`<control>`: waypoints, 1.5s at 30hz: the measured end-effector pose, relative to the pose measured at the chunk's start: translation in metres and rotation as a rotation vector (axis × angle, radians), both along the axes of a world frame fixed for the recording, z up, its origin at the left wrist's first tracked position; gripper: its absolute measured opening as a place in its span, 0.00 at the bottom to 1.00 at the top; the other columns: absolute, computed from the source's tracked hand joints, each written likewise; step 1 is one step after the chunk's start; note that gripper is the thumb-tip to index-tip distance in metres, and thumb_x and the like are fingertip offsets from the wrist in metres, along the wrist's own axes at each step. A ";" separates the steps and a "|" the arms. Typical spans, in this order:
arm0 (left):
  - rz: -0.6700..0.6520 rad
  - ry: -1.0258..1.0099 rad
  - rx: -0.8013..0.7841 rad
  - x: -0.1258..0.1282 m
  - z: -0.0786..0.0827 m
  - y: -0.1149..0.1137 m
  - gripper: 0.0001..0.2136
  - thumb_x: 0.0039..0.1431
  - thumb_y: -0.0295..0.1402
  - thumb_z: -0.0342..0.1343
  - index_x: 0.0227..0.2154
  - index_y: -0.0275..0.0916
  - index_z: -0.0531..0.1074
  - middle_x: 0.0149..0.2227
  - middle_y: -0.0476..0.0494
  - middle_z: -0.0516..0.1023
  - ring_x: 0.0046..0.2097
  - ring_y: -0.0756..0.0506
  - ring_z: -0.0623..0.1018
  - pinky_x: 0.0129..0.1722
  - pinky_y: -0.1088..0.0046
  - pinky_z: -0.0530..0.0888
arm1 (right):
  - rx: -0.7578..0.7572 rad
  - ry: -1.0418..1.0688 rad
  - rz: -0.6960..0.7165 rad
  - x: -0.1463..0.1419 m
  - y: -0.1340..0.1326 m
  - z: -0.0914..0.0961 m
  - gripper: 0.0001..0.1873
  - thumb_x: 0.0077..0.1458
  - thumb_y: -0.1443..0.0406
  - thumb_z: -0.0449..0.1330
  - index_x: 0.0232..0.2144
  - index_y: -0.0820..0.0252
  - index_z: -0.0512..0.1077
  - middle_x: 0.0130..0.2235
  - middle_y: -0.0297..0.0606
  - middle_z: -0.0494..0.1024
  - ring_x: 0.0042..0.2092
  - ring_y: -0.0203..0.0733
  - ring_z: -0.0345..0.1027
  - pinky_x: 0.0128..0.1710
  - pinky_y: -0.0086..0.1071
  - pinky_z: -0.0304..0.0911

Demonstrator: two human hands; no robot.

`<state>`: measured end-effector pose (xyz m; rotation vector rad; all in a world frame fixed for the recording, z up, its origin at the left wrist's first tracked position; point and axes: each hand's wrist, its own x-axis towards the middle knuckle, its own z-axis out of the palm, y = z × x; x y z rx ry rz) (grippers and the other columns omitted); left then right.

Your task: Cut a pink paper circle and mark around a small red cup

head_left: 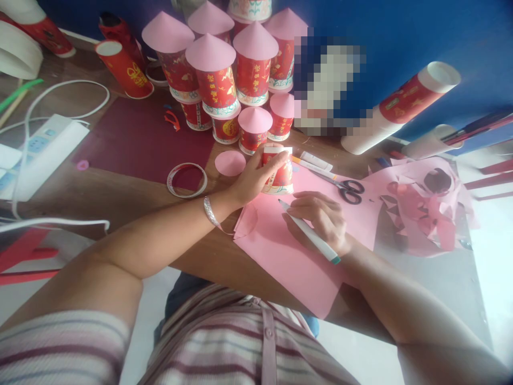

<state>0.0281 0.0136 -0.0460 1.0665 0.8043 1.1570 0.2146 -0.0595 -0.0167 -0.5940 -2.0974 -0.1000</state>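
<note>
Red cup [281,179] clamped inside left grip [256,174]; right grip [323,216] clasps marker [315,238], tip near cup

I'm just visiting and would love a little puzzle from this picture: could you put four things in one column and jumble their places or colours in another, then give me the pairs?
Things
1. Cup
2. Scissors
3. Cones
4. Marker

Places or colours
A. Held in the right grip
B. Pink, topping the red cups
C. Held in the left grip
D. Lying on the pink paper

Right pairs: 1-C, 2-D, 3-B, 4-A
</note>
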 end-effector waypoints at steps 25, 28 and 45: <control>-0.053 -0.118 -0.089 -0.001 0.015 -0.001 0.17 0.61 0.42 0.72 0.46 0.42 0.74 0.44 0.44 0.83 0.51 0.38 0.85 0.52 0.57 0.83 | -0.130 0.035 -0.161 0.006 0.000 0.001 0.10 0.66 0.71 0.67 0.43 0.52 0.72 0.33 0.30 0.82 0.32 0.38 0.81 0.30 0.30 0.74; -0.050 -0.086 -0.070 -0.001 0.014 -0.001 0.16 0.63 0.42 0.71 0.47 0.43 0.74 0.43 0.44 0.83 0.54 0.36 0.86 0.53 0.55 0.83 | -0.139 0.019 -0.148 0.006 0.000 0.000 0.09 0.66 0.71 0.66 0.44 0.52 0.72 0.34 0.31 0.83 0.32 0.39 0.81 0.29 0.30 0.75; -0.060 -0.092 -0.064 0.000 0.016 -0.001 0.19 0.60 0.45 0.73 0.47 0.43 0.74 0.42 0.45 0.83 0.50 0.37 0.87 0.48 0.59 0.83 | -0.120 -0.015 -0.171 0.007 0.003 -0.002 0.07 0.69 0.68 0.65 0.43 0.52 0.71 0.34 0.32 0.83 0.31 0.39 0.80 0.27 0.31 0.72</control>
